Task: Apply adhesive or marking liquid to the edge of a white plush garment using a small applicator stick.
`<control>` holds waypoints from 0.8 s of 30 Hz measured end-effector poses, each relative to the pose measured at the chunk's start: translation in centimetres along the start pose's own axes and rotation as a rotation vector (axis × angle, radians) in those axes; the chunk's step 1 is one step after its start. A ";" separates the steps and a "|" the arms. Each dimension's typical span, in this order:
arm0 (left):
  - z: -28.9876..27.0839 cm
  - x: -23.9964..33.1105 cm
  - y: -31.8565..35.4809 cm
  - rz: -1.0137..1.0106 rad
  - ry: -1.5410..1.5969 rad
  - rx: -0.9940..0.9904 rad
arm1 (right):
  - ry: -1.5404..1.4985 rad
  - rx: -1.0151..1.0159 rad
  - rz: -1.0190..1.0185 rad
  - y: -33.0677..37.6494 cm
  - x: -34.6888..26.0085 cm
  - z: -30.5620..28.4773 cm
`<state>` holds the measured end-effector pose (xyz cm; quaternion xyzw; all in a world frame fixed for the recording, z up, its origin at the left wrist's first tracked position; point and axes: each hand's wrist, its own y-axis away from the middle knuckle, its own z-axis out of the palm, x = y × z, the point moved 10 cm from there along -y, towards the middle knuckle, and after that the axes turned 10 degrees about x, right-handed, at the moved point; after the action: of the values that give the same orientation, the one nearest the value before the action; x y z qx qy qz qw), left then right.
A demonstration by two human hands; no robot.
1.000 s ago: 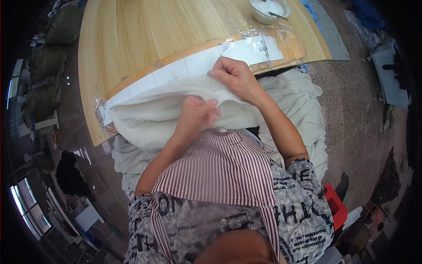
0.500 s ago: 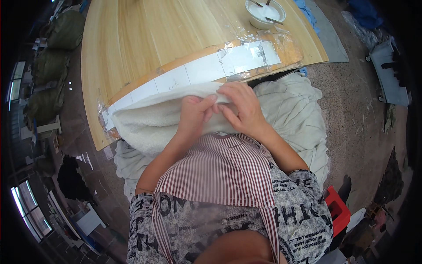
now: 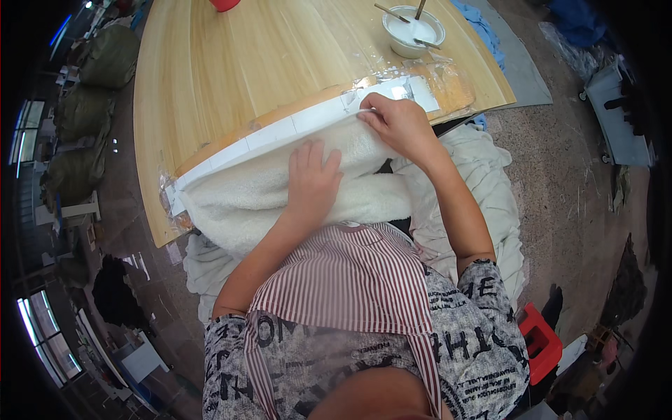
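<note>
A white fleecy cloth (image 3: 245,192) lies over the near edge of the wooden table and hangs toward my lap. Its far edge runs along a white marked strip (image 3: 269,134). My right hand (image 3: 402,124) pinches the cloth's edge between thumb and fingers, over the strip's right part. My left hand (image 3: 313,178) rests flat on the fleece with its fingers outstretched, nearer to me and left of the right hand. Folds droop between the hands and my striped apron (image 3: 343,280).
On the wooden table (image 3: 259,63), a bowl of white paste (image 3: 413,33) with sticks in it stands far right. A red object (image 3: 224,4) shows at the far edge. More pale cloth (image 3: 469,189) is heaped right of me. A red stool (image 3: 539,343) stands behind at the right.
My hands have parted from their shared hold on the cloth's edge. The right moved farther out and right with the edge; the left opened onto the fleece, which now lies flatter.
</note>
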<state>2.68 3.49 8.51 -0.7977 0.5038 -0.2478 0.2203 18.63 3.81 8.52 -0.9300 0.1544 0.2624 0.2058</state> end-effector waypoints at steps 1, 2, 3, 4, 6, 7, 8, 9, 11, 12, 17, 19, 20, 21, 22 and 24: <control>0.9 0.0 0.0 -0.003 0.066 -0.087 | -0.018 -0.022 0.003 -1.2 0.2 0.4; 0.4 -0.1 -0.4 0.012 0.069 -0.027 | 0.014 -0.081 -0.017 -2.3 0.2 1.2; 2.1 -0.9 -0.2 -0.073 0.097 -0.207 | 0.082 -0.123 -0.017 -3.3 0.7 1.8; 3.6 -1.2 0.1 -0.118 0.160 -0.376 | 0.090 -0.183 -0.059 -3.8 0.5 2.7; 3.5 -1.8 -1.5 -0.161 0.203 -0.307 | 0.001 -0.210 -0.109 -4.4 0.3 3.5; 3.4 -1.8 -2.5 -0.165 0.299 -0.255 | 0.007 -0.244 -0.083 -4.5 0.8 4.0; 3.8 -2.0 -3.2 -0.174 0.289 -0.231 | -0.032 -0.244 -0.117 -4.7 0.6 4.1; 3.2 -1.2 -4.4 -0.062 0.273 -0.101 | -0.048 -0.274 -0.088 -4.7 1.0 4.6; 3.0 -0.4 -4.9 0.054 0.261 0.028 | -0.062 -0.302 -0.055 -4.7 1.5 4.9; 3.8 -0.5 -4.8 0.031 0.280 -0.009 | -0.063 -0.303 -0.074 -4.7 1.4 4.9; 5.5 -0.7 -3.3 0.051 0.207 -0.081 | -0.161 -0.250 -0.056 -3.2 1.8 2.6; 6.1 -0.6 -2.9 0.049 0.187 -0.138 | -0.114 -0.271 0.122 -2.0 4.5 1.6; 5.9 -0.8 -3.0 0.027 0.182 -0.118 | -0.042 -0.263 0.147 -1.8 5.5 1.0; 6.0 -0.8 -3.0 0.020 0.174 -0.121 | -0.110 -0.261 0.094 -1.8 5.2 0.8; 6.2 -0.5 -3.0 0.032 0.175 -0.141 | -0.126 -0.175 0.162 -2.0 6.2 0.1; 6.2 -0.5 -3.2 0.008 0.162 -0.128 | 0.006 0.024 0.192 -2.6 7.4 -1.2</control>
<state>8.53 5.87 5.53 -0.7854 0.5382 -0.2777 0.1284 26.14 4.19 6.14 -0.9092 0.2467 0.2763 0.1902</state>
